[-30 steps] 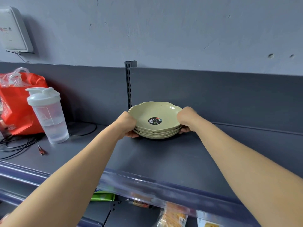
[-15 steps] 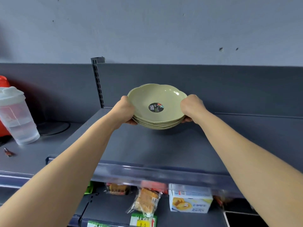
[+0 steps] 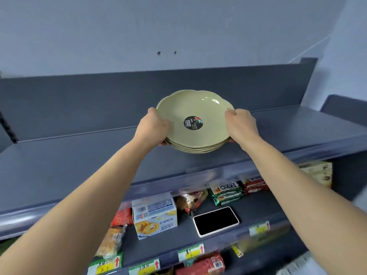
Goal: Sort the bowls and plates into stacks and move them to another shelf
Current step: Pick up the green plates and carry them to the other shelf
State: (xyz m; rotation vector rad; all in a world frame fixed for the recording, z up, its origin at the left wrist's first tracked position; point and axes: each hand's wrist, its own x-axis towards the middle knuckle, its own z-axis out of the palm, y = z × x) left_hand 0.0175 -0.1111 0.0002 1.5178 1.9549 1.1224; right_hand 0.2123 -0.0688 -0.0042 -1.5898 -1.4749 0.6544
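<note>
A stack of several pale green scalloped plates [image 3: 195, 116] with a round black sticker on the top one hangs tilted toward me above the dark grey top shelf [image 3: 79, 159]. My left hand [image 3: 153, 126] grips the stack's left rim, fingers underneath. My right hand [image 3: 241, 125] grips the right rim the same way. The stack is lifted off the shelf surface.
The shelf's raised back panel [image 3: 99, 100] stands behind the plates, and its clear front lip [image 3: 158, 185] runs below my arms. One level down lie snack packets [image 3: 228, 192], a cake box [image 3: 155, 217] and a phone [image 3: 216, 221]. Another shelf section [image 3: 345, 106] begins at the right.
Both hands have lifted the plate stack off the shelf and carried it rightward along the shelf. The shaker bottle and red bag have left view; the lower shelf's goods have appeared.
</note>
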